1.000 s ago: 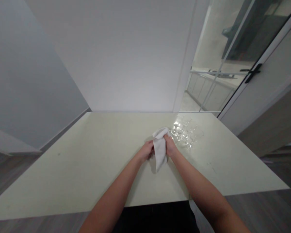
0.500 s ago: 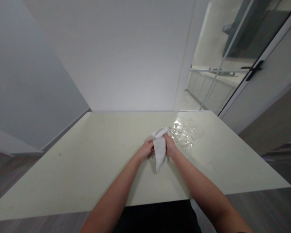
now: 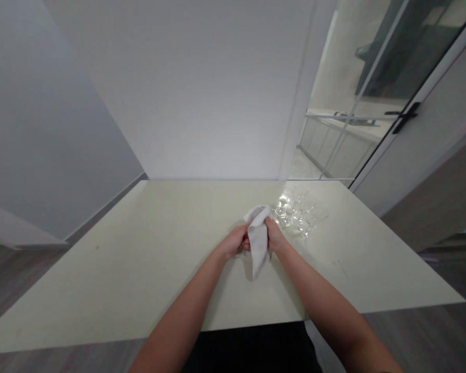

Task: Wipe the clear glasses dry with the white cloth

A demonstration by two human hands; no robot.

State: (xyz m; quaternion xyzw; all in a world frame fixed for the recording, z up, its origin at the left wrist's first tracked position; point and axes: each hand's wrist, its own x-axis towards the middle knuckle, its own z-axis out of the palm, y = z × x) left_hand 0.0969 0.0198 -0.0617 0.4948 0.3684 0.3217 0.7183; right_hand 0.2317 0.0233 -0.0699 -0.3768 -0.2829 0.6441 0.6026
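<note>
A white cloth [image 3: 259,243] hangs between my two hands over the middle of the table, its pointed lower end dangling toward me. My right hand [image 3: 274,235] is closed on the cloth's right side. On the other side, my left hand [image 3: 237,242] has its fingers curled in beside the cloth, round what looks like a clear stemmed glass [image 3: 241,254]. Only a faint transparent edge of that glass shows below the fingers; the cloth covers the rest. Just beyond my right hand is a cluster of several clear stemmed glasses [image 3: 297,210], overlapping in view.
The pale table [image 3: 140,269] reaches a white wall panel [image 3: 202,103] at its far edge. At the right is a glazed door with a black handle [image 3: 407,118], and a kitchen counter [image 3: 345,124] shows through the glass. Grey wooden floor [image 3: 423,331] lies around the table.
The cloth has shifted slightly, its upper part folding over and its hanging end swinging a little right. My left fingers have moved slightly against it. The glass cluster stays put.
</note>
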